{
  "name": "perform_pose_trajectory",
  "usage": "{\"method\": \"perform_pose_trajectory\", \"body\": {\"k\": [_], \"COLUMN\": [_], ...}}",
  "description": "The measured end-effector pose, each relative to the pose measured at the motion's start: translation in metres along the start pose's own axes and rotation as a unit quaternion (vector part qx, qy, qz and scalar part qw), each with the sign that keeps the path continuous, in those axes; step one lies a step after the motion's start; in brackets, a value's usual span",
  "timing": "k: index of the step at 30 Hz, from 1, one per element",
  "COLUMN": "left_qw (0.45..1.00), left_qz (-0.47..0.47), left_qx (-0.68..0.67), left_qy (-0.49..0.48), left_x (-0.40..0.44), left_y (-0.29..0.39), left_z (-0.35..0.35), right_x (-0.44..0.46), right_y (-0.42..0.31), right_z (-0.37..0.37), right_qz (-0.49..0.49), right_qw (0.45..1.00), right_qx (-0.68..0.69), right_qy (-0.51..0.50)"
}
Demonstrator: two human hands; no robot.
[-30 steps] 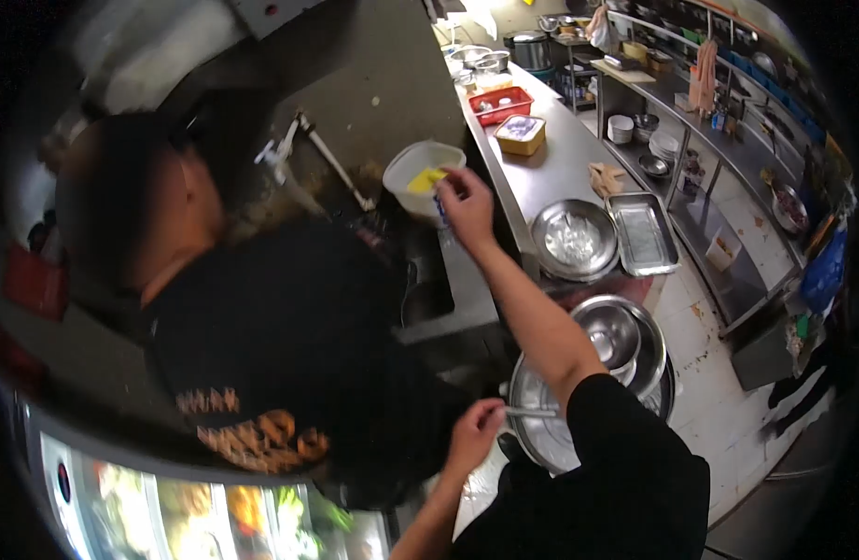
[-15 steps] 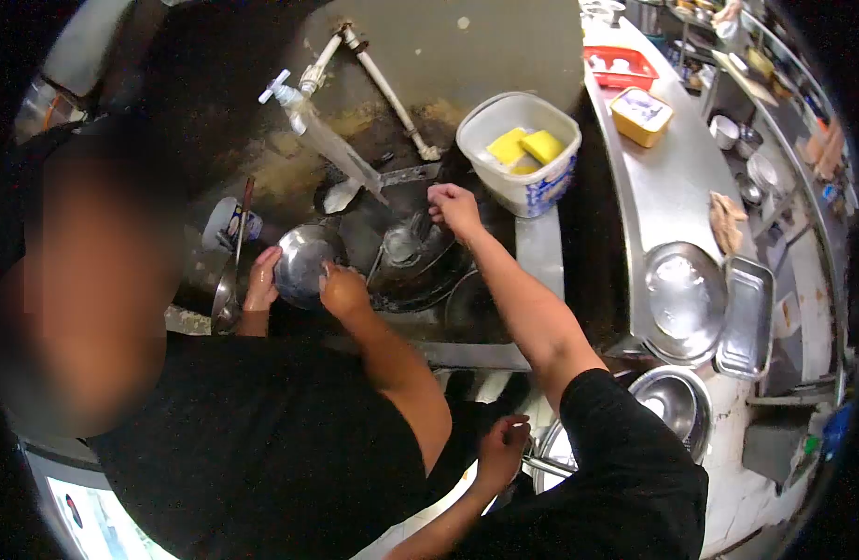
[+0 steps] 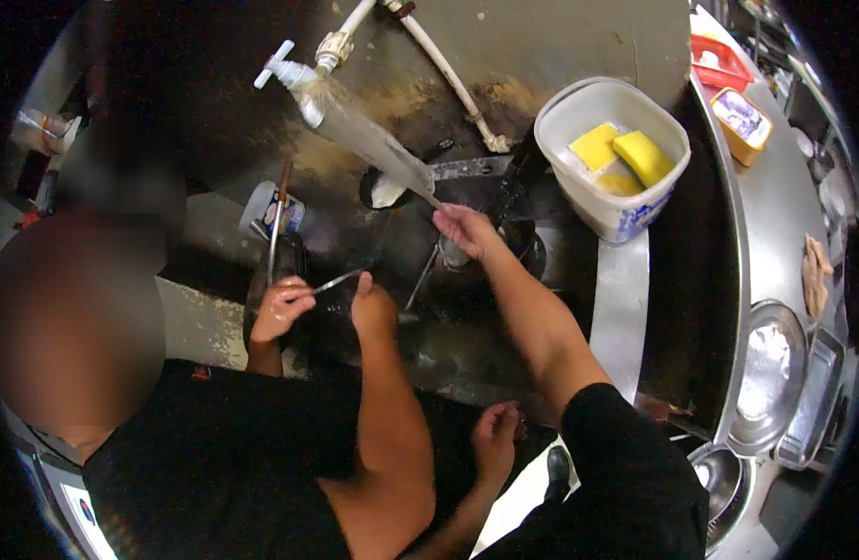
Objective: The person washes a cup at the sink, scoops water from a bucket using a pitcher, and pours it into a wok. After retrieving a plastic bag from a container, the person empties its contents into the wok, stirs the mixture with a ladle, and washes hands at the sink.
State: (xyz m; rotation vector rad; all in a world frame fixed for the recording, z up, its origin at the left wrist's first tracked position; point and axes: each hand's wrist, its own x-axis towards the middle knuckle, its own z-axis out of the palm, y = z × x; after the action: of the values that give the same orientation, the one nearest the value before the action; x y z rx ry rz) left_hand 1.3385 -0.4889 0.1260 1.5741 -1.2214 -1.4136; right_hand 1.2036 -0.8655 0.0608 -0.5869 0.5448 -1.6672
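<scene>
My right hand (image 3: pixel 464 231) is over the sink at the lower end of the water stream (image 3: pixel 373 145) from the tap (image 3: pixel 303 89). Its fingers are pinched together; whatever they hold is hidden by water and fingers. Below that hand, a thin metal handle (image 3: pixel 423 277) slants down in the dark sink (image 3: pixel 467 350). My left hand (image 3: pixel 497 439) hangs low near the sink's front edge, fingers loosely curled and apart, with nothing visible in it. Left of me, a co-worker's hands (image 3: pixel 285 308) hold a round metal dish (image 3: pixel 339 280), its rim nearly edge-on.
A white tub (image 3: pixel 593 201) with yellow sponges (image 3: pixel 644 157) stands at the sink's right rear. A long-handled utensil (image 3: pixel 278 224) leans by a small white container (image 3: pixel 258 213) on the left. Metal trays (image 3: pixel 765 373) lie on the right counter (image 3: pixel 770 233).
The view has shifted left and closer to the sink. My right hand has gone from a closed fist to a pinch at the water stream. The co-worker has tilted the metal dish edge-on.
</scene>
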Motion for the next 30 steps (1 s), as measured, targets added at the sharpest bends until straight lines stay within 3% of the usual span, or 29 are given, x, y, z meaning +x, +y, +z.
{"method": "perform_pose_trajectory", "body": {"k": [1,3,4,6,7,10,13,15,17,18,19,20,23,25,27,30], "left_qw": [1.000,0.999,0.998,0.995,0.991,0.973,0.956,0.937,0.916,0.904,0.888,0.925,0.939,0.944,0.947,0.948], "left_qz": [0.009,-0.002,-0.009,0.011,0.015,0.021,0.055,0.065,0.051,0.067,0.083,0.052,0.003,-0.020,-0.037,-0.052], "left_qx": [0.009,-0.031,-0.051,-0.096,-0.132,-0.226,-0.280,-0.333,-0.382,-0.417,-0.451,-0.377,-0.340,-0.322,-0.308,-0.301], "left_qy": [0.010,0.019,0.025,0.024,0.023,0.049,0.069,0.088,0.114,0.069,0.019,0.010,-0.045,-0.067,-0.085,-0.093], "left_x": [0.008,0.028,0.036,0.057,0.070,0.109,0.160,0.202,0.255,0.279,0.286,0.285,0.332,0.365,0.384,0.395], "left_y": [0.008,0.016,0.019,0.022,0.022,0.031,0.046,0.053,0.046,0.044,0.062,0.075,0.110,0.119,0.122,0.123], "left_z": [0.002,0.005,0.007,0.011,0.013,0.028,0.047,0.058,0.062,0.063,0.070,0.070,0.072,0.061,0.048,0.038], "right_x": [0.006,0.004,-0.007,-0.015,-0.009,0.010,0.002,0.010,0.017,0.019,0.021,0.023,0.012,-0.013,-0.045,-0.078], "right_y": [0.006,-0.008,-0.025,-0.040,-0.034,-0.022,-0.041,-0.024,-0.012,-0.010,-0.006,0.001,-0.017,-0.037,-0.025,-0.038], "right_z": [-0.003,0.006,0.024,0.040,0.034,0.020,0.029,0.004,-0.014,-0.020,-0.032,-0.041,-0.035,-0.006,0.015,0.052], "right_qz": [-0.149,0.107,0.058,-0.043,-0.047,-0.194,-0.041,-0.145,-0.051,-0.003,-0.077,-0.054,0.028,0.073,-0.142,0.034], "right_qw": [0.966,0.986,0.958,0.814,0.761,0.650,0.807,0.808,0.897,0.929,0.927,0.938,0.966,0.947,0.850,0.822], "right_qx": [-0.206,-0.116,-0.281,-0.579,-0.642,-0.727,-0.587,-0.570,-0.433,-0.361,-0.340,-0.317,-0.235,-0.293,-0.506,-0.567], "right_qy": [-0.041,0.055,0.030,-0.021,-0.084,-0.107,-0.051,-0.044,-0.076,-0.081,-0.138,-0.133,-0.101,-0.108,-0.036,0.040]}}
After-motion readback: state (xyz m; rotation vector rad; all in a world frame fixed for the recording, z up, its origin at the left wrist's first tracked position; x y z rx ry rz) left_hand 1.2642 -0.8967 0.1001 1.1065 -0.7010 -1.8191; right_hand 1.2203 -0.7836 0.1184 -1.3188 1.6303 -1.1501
